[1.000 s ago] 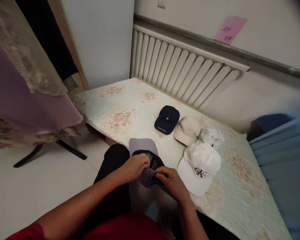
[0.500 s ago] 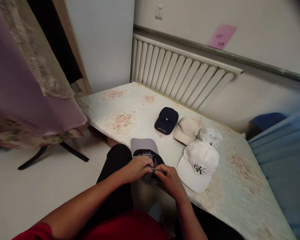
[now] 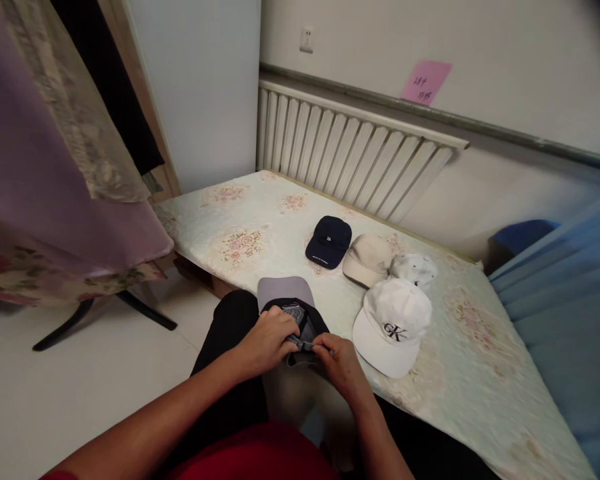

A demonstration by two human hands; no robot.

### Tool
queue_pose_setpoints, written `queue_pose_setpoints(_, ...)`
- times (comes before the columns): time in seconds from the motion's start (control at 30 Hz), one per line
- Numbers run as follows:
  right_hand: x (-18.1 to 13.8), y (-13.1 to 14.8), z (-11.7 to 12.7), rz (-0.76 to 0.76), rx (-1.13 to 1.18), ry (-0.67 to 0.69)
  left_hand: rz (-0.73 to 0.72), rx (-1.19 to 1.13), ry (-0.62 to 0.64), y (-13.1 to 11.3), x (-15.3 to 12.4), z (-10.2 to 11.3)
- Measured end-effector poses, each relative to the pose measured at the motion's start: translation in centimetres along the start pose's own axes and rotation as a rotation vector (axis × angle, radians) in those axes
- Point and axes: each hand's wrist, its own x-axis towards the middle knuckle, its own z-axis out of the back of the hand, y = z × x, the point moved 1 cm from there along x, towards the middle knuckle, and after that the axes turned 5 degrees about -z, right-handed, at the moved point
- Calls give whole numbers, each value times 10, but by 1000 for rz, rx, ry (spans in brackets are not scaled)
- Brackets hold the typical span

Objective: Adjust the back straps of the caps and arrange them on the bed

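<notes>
A grey cap lies upside down at the near edge of the mattress, its brim pointing away from me and its dark lining showing. My left hand is closed on the cap's back rim. My right hand pinches the grey strap at the back of the same cap, fingertips almost meeting the left hand's. To the right of my hands sits a white cap with a black logo.
A navy cap, a beige cap and a small white cap lie in a row further back on the floral mattress. A radiator lines the wall. A draped stand is at left, a blue bedcover at right.
My two hands have drawn closer together on the cap's back strap. The view has shifted slightly, showing more of the wall.
</notes>
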Motion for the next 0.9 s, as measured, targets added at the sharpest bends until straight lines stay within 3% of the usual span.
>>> queue_pose_setpoints(0.3, -3, 6, -6, 67, -69, -25, -48, -35, 21, -4, 2, -12)
queue_pose_setpoints(0.63, -2, -7, -17, 126, -143, -27, -50, -50, 60, 9, -10, -4)
queue_pose_setpoints(0.9, 0, 1, -23, 146, -169, -52, -28, 77, 102, -4, -12, -11)
